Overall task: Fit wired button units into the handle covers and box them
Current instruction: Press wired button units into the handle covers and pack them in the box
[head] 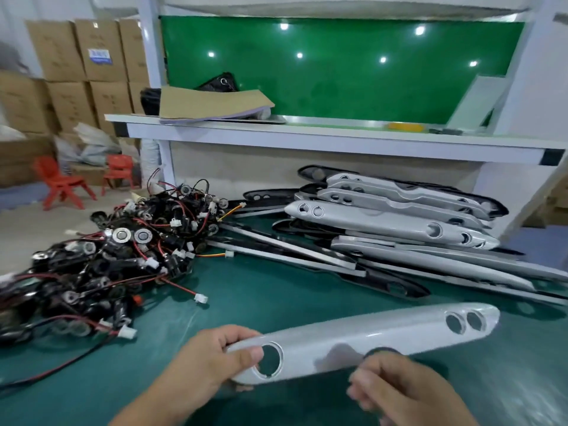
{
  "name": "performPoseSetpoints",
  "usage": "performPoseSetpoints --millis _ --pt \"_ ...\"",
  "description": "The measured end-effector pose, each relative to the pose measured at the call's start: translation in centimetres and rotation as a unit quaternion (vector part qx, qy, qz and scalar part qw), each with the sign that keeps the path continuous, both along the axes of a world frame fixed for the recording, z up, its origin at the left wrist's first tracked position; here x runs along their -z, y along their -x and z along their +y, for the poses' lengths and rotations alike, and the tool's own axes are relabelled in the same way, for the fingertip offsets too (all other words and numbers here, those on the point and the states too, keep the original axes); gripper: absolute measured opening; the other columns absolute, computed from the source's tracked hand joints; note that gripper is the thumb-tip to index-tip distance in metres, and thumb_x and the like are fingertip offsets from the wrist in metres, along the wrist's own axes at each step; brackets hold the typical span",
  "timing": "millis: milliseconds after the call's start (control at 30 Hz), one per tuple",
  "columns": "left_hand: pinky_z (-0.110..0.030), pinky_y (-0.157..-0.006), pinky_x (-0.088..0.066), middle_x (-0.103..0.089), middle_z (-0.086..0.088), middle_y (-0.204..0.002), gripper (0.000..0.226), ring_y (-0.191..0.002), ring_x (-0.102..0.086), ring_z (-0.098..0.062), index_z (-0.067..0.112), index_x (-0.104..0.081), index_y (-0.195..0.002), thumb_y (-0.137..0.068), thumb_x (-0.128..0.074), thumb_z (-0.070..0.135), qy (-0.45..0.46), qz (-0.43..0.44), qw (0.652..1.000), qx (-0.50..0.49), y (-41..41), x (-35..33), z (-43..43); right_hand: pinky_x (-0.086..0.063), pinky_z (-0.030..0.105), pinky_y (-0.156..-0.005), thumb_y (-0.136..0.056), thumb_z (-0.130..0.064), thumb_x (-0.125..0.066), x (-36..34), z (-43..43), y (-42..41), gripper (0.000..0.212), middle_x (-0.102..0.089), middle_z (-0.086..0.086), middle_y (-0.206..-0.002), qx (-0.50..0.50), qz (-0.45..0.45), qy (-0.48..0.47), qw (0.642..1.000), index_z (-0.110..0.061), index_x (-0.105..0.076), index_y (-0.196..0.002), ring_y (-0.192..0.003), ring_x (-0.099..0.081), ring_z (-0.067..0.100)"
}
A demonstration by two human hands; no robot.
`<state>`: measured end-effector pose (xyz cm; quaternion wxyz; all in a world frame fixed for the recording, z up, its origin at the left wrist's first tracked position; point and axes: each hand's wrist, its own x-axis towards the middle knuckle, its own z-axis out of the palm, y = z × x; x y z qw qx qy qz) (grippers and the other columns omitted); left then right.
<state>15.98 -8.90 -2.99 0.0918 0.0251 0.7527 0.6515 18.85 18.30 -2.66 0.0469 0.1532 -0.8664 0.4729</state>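
Left hand (pixel 212 355) fingers pinch the handle cover (pixel 368 339) at its end; right hand (pixel 396 388) unclear.

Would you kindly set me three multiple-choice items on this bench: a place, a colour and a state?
1. Where does the pile of wired button units lie? A on the shelf; B on the left of the green mat; C in a carton.
2. What colour is the held handle cover? A black; B red; C silver.
3. What is the left hand doing? A gripping the cover's end; B lying flat; C pulling a wire.
Answers: 1 B, the tangle sits there; 2 C, its shell is silver; 3 A, thumb and fingers close round its end.
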Motion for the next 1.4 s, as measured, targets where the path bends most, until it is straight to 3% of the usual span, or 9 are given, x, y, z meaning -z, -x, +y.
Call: performPoseSetpoints --millis 100,267,367,433,567,733,933,1133,1400 --pt "-0.013 -0.056 -0.048 -0.071 -0.001 -0.072 0.003 -0.063 -0.063 -0.006 0.010 -0.073 -0.086 -0.084 -0.072 0.009 0.064 0.004 0.998 0.019 0.5 -0.4 -2.1 -0.046 0.011 -0.075 -0.083 -0.069 -0.041 -0.6 1.8 2.0 0.032 -0.066 -0.028 -0.087 0.024 0.291 -0.221 0.930 -0.046 -0.061 -0.091 -0.084 -0.055 -0.004" --pt "-0.020 -0.060 -0.051 -0.071 -0.005 -0.081 0.011 -0.068 -0.065 -0.014 0.007 -0.071 -0.094 -0.085 -0.070 0.014 0.041 -0.038 0.998 0.016 0.9 0.4 -3.9 -0.050 0.035 -0.075 -0.074 -0.086 -0.017 2.9 5.8 5.3 0.082 -0.067 -0.020 -0.083 0.063 0.233 -0.435 0.867 -0.035 -0.067 -0.113 -0.068 -0.070 0.006" --pt "-0.022 -0.060 -0.052 -0.067 0.000 -0.078 0.017 -0.065 -0.062 -0.009 0.010 -0.070 -0.093 -0.087 -0.068 0.026 0.043 -0.044 0.998 0.005 1.4 1.0 -4.2 -0.049 0.025 -0.055 -0.073 -0.087 -0.019 4.0 7.6 5.9 0.075 -0.065 -0.022 -0.081 0.095 0.177 -0.441 0.875 -0.037 -0.062 -0.111 -0.065 -0.068 0.005" --pt "-0.017 -0.068 -0.046 -0.064 0.015 -0.075 0.011 -0.068 -0.057 0.002 0.026 -0.068 -0.087 -0.092 -0.061 0.033 0.211 0.049 0.976 -0.026 2.4 1.2 -4.6 -0.050 0.030 -0.055 -0.064 -0.093 -0.028 4.5 8.5 6.1 0.075 -0.067 -0.017 -0.084 0.133 0.154 -0.439 0.875 -0.039 -0.055 -0.109 -0.069 -0.069 0.010" --pt "-0.025 -0.102 -0.035 -0.059 0.011 -0.113 0.024 -0.113 -0.050 -0.008 0.025 -0.066 -0.113 -0.096 -0.054 0.035 0.462 0.224 0.839 -0.181 5.7 0.2 -7.4 -0.055 0.050 -0.067 -0.046 -0.100 -0.034 4.9 10.0 5.8 0.097 -0.071 0.000 -0.087 0.221 0.065 -0.395 0.889 -0.025 -0.070 -0.097 -0.078 -0.070 0.029" --pt "-0.045 -0.106 -0.037 -0.035 -0.002 -0.149 0.051 -0.136 -0.028 -0.029 0.022 -0.030 -0.148 -0.099 -0.042 0.033 0.637 0.005 0.733 -0.240 8.4 0.1 -13.3 -0.051 0.044 -0.079 -0.042 -0.092 -0.044 3.7 10.0 5.1 0.090 -0.068 0.001 -0.098 0.328 0.034 -0.332 0.884 -0.028 -0.065 -0.103 -0.093 -0.064 0.029" --pt "-0.037 -0.087 -0.048 -0.059 0.006 -0.118 0.032 -0.113 -0.054 -0.019 0.034 -0.061 -0.120 -0.095 -0.043 0.023 0.677 0.017 0.697 -0.236 8.8 0.5 -14.2 -0.045 0.037 -0.088 -0.044 -0.090 -0.037 2.8 9.5 5.0 0.095 -0.062 -0.005 -0.112 0.313 0.025 -0.346 0.884 -0.034 -0.055 -0.118 -0.105 -0.057 0.020" --pt "-0.043 -0.084 -0.047 -0.062 -0.011 -0.097 0.023 -0.098 -0.057 -0.034 0.010 -0.070 -0.106 -0.096 -0.051 0.020 0.517 0.235 0.786 -0.245 8.5 0.1 -6.7 -0.045 0.040 -0.082 -0.050 -0.084 -0.045 3.5 9.8 5.2 0.086 -0.065 0.001 -0.103 0.350 0.050 -0.324 0.877 -0.027 -0.060 -0.112 -0.099 -0.058 0.027" --pt "-0.029 -0.092 -0.042 -0.054 0.004 -0.106 0.024 -0.106 -0.054 -0.016 0.030 -0.064 -0.115 -0.098 -0.047 0.036 0.540 0.157 0.825 -0.046 8.7 2.1 -1.2 -0.044 0.037 -0.081 -0.052 -0.087 -0.040 3.9 10.3 5.3 0.084 -0.063 -0.003 -0.099 0.363 0.053 -0.351 0.861 -0.031 -0.058 -0.111 -0.096 -0.059 0.023"
